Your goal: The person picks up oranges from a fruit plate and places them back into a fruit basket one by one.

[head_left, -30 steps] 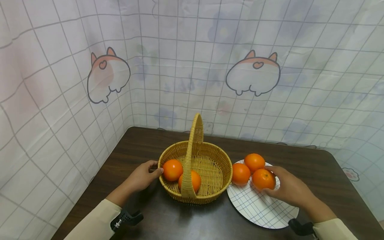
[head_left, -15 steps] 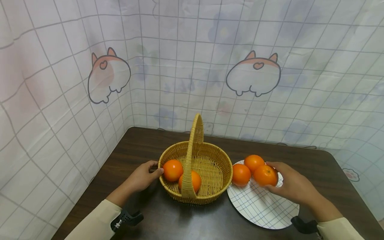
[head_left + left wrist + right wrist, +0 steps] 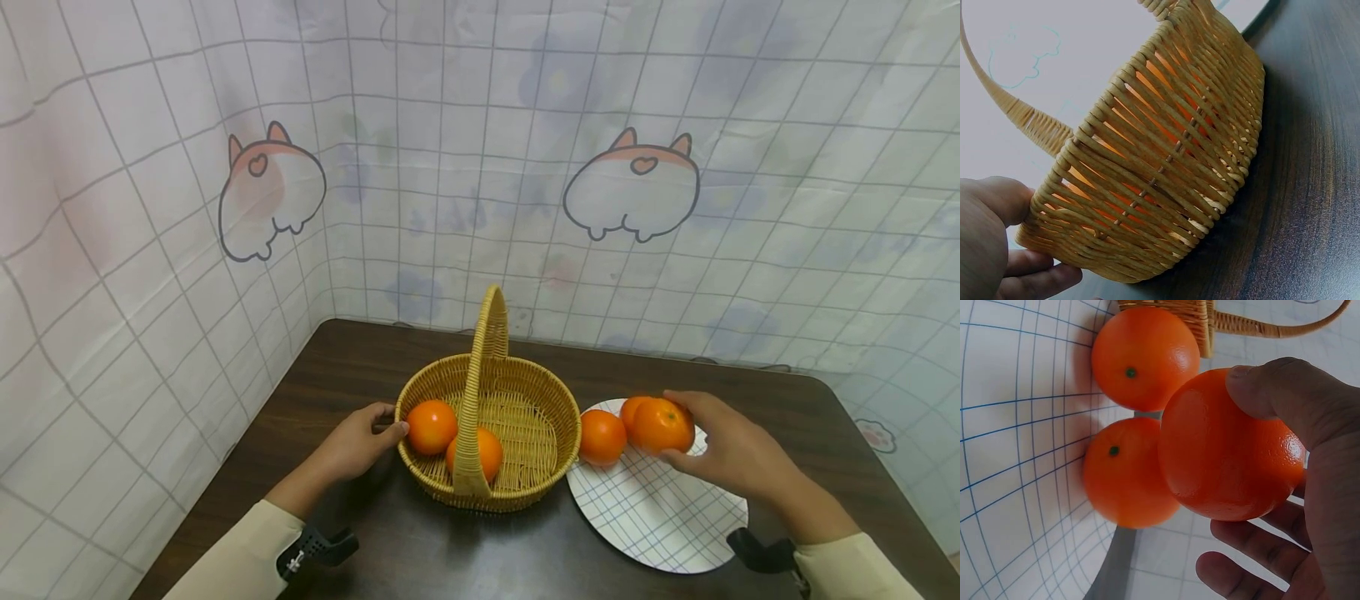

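My right hand grips an orange between thumb and fingers, raised above the checked plate. In the right wrist view the held orange hangs in front of two others that rest on the plate, one orange partly hidden behind it and another orange nearer the basket. At the left, my left hand holds the rim of a wicker basket, thumb at the rim and fingers outside. Inside the basket lie an orange and a second orange, partly behind the arched handle.
The basket and plate stand side by side, almost touching, on a dark wood-grain table. The tall handle arches over the basket's middle. Behind and to the left hangs a white gridded cloth.
My right hand has lifted the orange off the plate, and it now covers part of the orange behind it. The left hand and basket have stayed put.
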### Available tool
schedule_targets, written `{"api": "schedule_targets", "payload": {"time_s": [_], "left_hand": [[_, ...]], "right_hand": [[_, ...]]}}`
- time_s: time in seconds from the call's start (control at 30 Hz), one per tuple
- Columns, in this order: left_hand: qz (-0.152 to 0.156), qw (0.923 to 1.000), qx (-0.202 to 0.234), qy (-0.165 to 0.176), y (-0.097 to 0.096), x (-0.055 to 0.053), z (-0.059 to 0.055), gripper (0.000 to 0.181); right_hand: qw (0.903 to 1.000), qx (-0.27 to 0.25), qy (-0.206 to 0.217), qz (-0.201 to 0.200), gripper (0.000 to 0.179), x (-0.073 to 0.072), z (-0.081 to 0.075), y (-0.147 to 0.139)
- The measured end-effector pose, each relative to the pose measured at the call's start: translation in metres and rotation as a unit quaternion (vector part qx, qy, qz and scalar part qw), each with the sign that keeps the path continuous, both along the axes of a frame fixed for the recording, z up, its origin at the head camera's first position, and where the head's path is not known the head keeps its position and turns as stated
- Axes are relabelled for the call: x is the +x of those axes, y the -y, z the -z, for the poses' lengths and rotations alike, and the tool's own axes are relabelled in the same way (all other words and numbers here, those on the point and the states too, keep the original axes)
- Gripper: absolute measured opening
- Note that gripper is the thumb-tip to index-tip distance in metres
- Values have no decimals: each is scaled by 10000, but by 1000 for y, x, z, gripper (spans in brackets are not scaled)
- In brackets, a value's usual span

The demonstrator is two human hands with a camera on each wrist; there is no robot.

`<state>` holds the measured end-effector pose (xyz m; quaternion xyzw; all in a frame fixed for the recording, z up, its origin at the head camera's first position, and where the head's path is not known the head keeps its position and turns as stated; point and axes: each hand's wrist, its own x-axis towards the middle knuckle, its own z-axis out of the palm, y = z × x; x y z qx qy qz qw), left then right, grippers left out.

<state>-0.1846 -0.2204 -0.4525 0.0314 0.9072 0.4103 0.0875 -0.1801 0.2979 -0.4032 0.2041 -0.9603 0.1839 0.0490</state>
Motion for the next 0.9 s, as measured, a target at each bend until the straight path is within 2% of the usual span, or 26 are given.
{"api": "schedule_targets", "payload": {"time_s": [0.4, 0.9], "left_hand": [[-5, 10000, 24, -5, 0, -1, 2, 55], [-31, 10000, -5, 19, 1, -1, 2, 57]], "right_hand": [[9999, -51, -92, -84, 87, -5, -10, 11], [9997, -110, -70, -191, 87, -15, -14, 30]]}}
